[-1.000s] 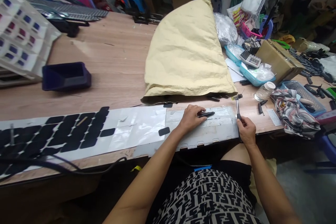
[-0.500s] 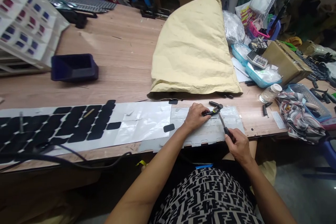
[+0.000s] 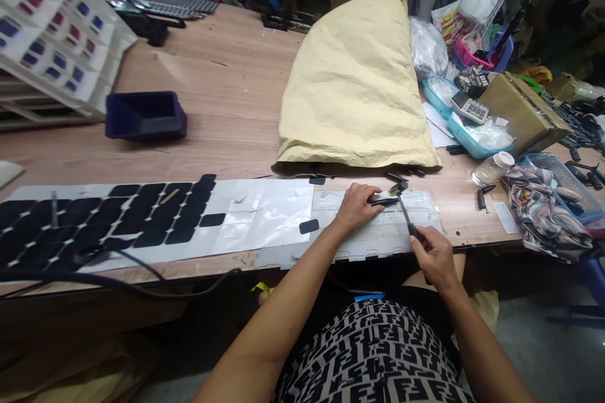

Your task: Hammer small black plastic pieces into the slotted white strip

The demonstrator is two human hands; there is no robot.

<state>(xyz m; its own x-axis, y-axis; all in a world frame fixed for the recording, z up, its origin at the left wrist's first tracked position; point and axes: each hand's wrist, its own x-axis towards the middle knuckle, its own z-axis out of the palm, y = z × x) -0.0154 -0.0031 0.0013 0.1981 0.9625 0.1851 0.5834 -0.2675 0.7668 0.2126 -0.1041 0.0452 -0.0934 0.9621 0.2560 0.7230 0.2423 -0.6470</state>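
My right hand (image 3: 435, 255) is closed around the dark grip of a small hammer (image 3: 405, 209). The hammer's metal head is over the far side of a grey board (image 3: 363, 242), by the end of a slim black part (image 3: 385, 201). That part lies on the board, and the fingers of my left hand (image 3: 357, 204) pinch its left end. Whether the hammer head touches it, I cannot tell. Just beyond the head sits a loose black piece (image 3: 397, 177).
A large yellowish paper sack (image 3: 354, 88) stands behind the board. To the left are a white sheet with black patches (image 3: 265, 208) and a dark blue bin (image 3: 146, 116). A glass jar (image 3: 491, 170), a patterned cloth (image 3: 543, 208) and blue baskets (image 3: 477, 141) are on the right.
The view has shifted slightly. The hammer head, earlier over the black part, now appears a little beyond it. The black part has turned to lie more level under my left hand.
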